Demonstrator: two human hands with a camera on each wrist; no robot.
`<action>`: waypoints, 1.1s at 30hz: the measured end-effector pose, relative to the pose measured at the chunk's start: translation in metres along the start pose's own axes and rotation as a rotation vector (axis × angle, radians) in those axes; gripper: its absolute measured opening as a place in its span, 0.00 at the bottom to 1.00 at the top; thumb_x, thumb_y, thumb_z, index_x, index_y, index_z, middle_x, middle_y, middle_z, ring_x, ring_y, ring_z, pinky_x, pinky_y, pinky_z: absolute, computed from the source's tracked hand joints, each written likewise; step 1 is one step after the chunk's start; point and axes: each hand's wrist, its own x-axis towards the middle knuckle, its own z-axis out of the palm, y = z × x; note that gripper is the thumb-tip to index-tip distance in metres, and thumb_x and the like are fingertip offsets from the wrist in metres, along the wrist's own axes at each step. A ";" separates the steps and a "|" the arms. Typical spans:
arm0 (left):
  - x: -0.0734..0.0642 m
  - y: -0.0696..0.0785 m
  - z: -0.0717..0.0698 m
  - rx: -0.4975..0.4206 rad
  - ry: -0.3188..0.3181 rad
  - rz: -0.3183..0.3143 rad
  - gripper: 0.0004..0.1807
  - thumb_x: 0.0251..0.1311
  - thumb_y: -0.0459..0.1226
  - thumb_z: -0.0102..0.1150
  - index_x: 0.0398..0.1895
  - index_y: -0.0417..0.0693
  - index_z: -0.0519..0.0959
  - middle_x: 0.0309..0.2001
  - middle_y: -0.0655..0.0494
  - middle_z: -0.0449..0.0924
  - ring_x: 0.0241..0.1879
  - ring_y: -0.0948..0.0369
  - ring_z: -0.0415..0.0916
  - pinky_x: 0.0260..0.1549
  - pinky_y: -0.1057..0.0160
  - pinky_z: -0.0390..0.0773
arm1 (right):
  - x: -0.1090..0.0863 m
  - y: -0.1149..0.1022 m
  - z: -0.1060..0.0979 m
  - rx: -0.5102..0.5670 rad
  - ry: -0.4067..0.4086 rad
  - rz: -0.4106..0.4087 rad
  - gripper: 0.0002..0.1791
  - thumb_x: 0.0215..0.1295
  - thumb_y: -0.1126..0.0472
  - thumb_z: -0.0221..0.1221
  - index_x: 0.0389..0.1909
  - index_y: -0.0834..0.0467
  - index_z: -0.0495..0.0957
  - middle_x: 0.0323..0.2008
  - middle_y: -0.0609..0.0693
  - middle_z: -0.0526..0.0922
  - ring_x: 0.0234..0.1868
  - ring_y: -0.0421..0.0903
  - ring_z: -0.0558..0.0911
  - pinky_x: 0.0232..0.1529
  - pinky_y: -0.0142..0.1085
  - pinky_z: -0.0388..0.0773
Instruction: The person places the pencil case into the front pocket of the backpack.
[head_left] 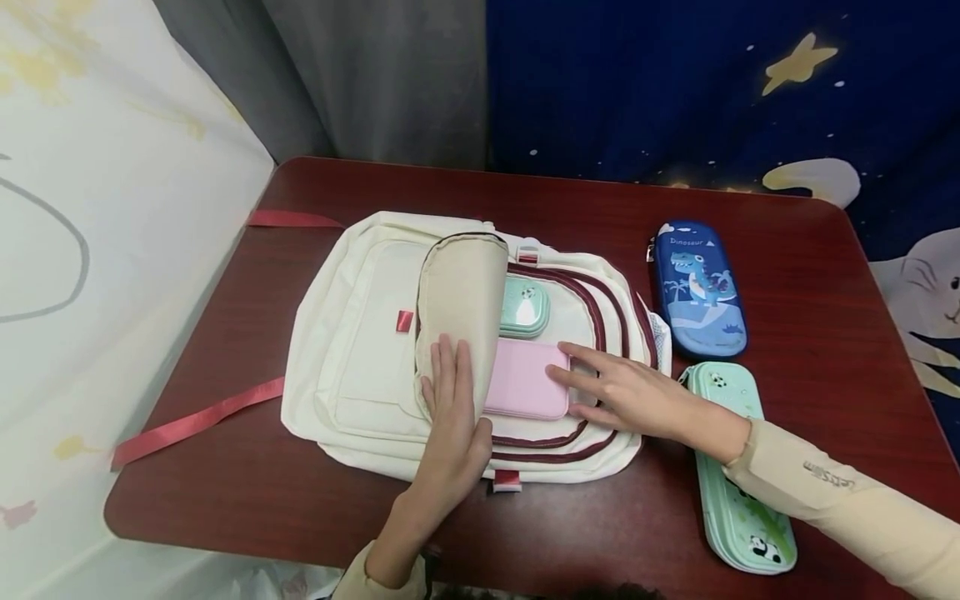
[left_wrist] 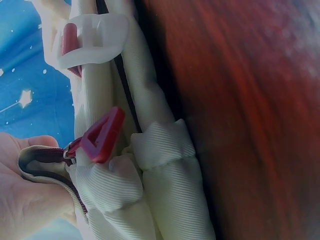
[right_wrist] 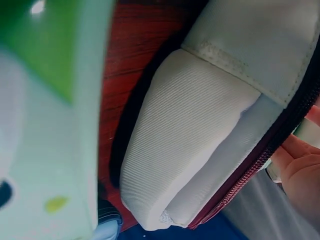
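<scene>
A cream backpack [head_left: 367, 333] lies flat on the table, its front pocket flap [head_left: 461, 283] folded back to show the beige lining. My left hand [head_left: 453, 417] rests on this flap with straight fingers, beside a red zipper pull [left_wrist: 104, 135] in the left wrist view. In the pocket lie a pink case [head_left: 528, 379] and a small mint green case [head_left: 525, 307], both partly covered by the flap. My right hand [head_left: 630, 392] has its fingers spread at the pink case's right edge, fingertips touching it. In the right wrist view the backpack's side covers part of that hand.
Right of the backpack lie a blue dinosaur pencil case [head_left: 701, 292] and a mint green panda pencil case [head_left: 738, 500], the latter under my right forearm. Red straps [head_left: 202, 421] stretch left over the dark red table [head_left: 585, 533]. Curtains [head_left: 390, 83] hang behind it.
</scene>
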 end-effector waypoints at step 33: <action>0.001 0.001 0.000 0.004 0.007 0.006 0.47 0.46 0.21 0.45 0.72 0.37 0.39 0.73 0.43 0.27 0.70 0.48 0.23 0.60 0.40 0.26 | 0.027 0.000 0.017 0.108 -0.037 -0.096 0.35 0.53 0.66 0.60 0.65 0.61 0.64 0.65 0.65 0.59 0.60 0.55 0.69 0.50 0.43 0.72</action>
